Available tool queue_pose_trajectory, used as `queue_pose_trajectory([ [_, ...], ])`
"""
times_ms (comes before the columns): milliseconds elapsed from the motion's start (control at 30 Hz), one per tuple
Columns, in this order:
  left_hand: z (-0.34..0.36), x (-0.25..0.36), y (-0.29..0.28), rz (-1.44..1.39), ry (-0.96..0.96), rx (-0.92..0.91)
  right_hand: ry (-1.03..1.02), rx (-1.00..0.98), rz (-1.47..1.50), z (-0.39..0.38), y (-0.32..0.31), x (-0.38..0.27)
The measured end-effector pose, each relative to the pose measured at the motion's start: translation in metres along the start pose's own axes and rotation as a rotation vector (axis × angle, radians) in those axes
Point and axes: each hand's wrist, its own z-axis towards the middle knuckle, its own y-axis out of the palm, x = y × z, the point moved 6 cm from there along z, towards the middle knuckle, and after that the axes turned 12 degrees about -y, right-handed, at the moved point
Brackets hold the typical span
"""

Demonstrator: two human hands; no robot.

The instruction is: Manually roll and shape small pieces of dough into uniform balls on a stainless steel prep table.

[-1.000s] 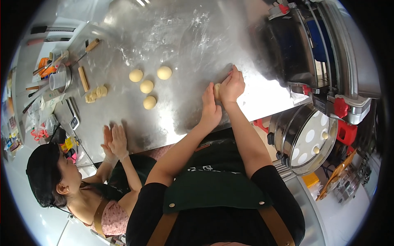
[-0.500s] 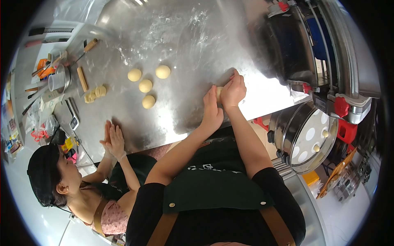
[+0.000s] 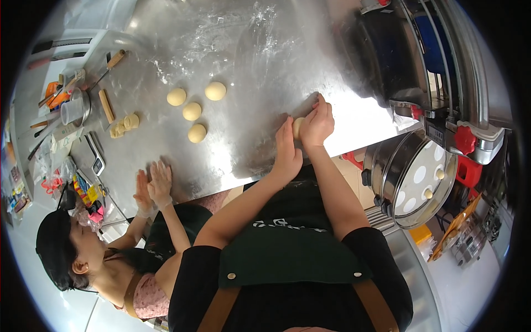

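On the steel worktable [image 3: 249,133], a pale yellow dough ball [image 3: 298,128] sits between my two hands near the front edge. My left hand [image 3: 288,150] cups its left side, with the fingers held straight and together. Curved around the right side and over part of the top is my right hand [image 3: 317,125], its fingers pointing away from me. Most of the ball is hidden by the palms. To the left, several smooth, round dough balls [image 3: 192,111] rest in a loose group, apart from my hands.
At left a co-worker holds both hands [image 3: 152,188] over the table edge. Beyond lie cut dough pieces [image 3: 124,126], a wooden stick [image 3: 106,106], a wooden-handled knife [image 3: 115,60] and a scale [image 3: 95,154]. A dough machine [image 3: 464,138] and a steamer [image 3: 412,182] holding small dough pieces stand right.
My hands stay around the dough ball, with the right one shifted slightly. The co-worker's hands have moved a little apart, fingers more spread. The whole view has shifted slightly.
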Motion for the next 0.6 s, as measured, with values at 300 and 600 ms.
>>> queue_pose_trajectory([
  [300,-0.016,0.006,0.008,-0.012,0.02,-0.07,-0.032,0.062,0.151,-0.006,-0.009,-0.01],
  [600,0.0,-0.007,0.01,0.01,-0.054,-0.157,-0.049,0.014,0.031,-0.012,-0.006,0.008],
])
